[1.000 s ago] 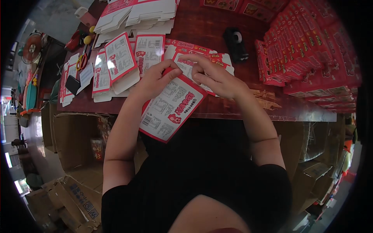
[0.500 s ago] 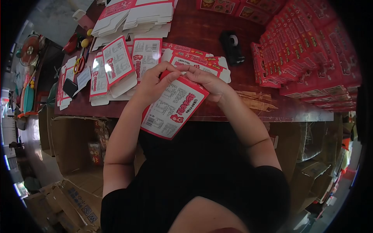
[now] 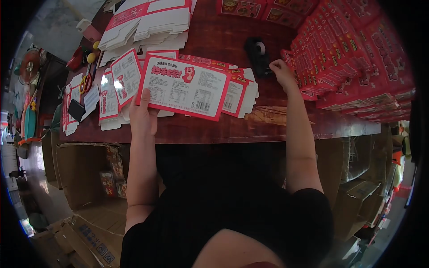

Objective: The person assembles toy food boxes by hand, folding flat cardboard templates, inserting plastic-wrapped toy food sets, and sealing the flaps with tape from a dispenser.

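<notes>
My left hand point(image 3: 144, 115) grips the left end of a red-edged white box point(image 3: 185, 87), its printed panel facing up, thumb on top. My right hand point(image 3: 281, 73) is beside the front end of a black tape dispenser point(image 3: 257, 56), thumb and fingers pinched together; whatever lies between the fingertips is too small to make out. Behind and beneath the held box are more red and white printed cartons point(image 3: 237, 94), partly hidden by it.
Red packed boxes point(image 3: 339, 53) are stacked at the right of the dark red table point(image 3: 210, 35). Flat cartons point(image 3: 147, 20) are piled at the back left. Scissors point(image 3: 86, 83) and a black object point(image 3: 76, 110) lie at the left. Open cardboard boxes point(image 3: 89, 178) stand below the table.
The box has turned level and moved up and over the cartons in my left hand. My right hand has left it and moved right to the tape dispenser.
</notes>
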The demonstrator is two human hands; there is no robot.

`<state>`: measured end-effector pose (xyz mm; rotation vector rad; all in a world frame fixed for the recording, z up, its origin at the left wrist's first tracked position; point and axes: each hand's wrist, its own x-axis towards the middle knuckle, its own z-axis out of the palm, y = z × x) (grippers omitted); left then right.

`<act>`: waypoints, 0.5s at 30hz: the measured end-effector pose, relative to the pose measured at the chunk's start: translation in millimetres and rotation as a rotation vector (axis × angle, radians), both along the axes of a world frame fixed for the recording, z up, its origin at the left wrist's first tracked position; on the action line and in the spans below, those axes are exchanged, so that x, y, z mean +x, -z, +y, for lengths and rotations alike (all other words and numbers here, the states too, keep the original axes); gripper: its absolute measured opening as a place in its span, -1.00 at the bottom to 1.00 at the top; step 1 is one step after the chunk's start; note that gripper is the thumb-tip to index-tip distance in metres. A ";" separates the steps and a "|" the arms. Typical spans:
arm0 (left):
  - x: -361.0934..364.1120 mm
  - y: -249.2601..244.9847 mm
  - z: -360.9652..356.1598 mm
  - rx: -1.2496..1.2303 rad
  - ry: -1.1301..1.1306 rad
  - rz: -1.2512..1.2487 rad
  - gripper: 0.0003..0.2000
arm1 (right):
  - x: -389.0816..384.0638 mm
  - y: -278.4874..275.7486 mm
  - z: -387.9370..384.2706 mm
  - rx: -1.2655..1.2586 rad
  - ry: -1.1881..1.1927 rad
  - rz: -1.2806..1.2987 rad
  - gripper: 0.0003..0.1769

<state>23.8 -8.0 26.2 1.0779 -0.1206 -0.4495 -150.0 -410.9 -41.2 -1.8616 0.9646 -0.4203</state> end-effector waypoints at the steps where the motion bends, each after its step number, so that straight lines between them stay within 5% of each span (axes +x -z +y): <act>1: -0.9 1.0 0.8 -0.011 0.003 0.024 -0.61 | 0.3 -5.7 0.2 0.102 0.008 0.013 -0.74; 5: -1.3 6.1 -1.2 -0.037 0.009 0.062 -0.65 | -3.0 -8.4 -0.7 0.336 -0.023 -0.022 -0.85; 11: -3.5 6.7 -4.4 -0.042 0.001 0.071 -0.66 | 0.8 36.1 4.5 0.129 0.056 -0.510 -0.92; 15: -4.8 6.1 -3.3 -0.061 -0.036 0.067 -0.65 | 0.8 40.2 29.3 0.328 0.239 -0.830 -0.94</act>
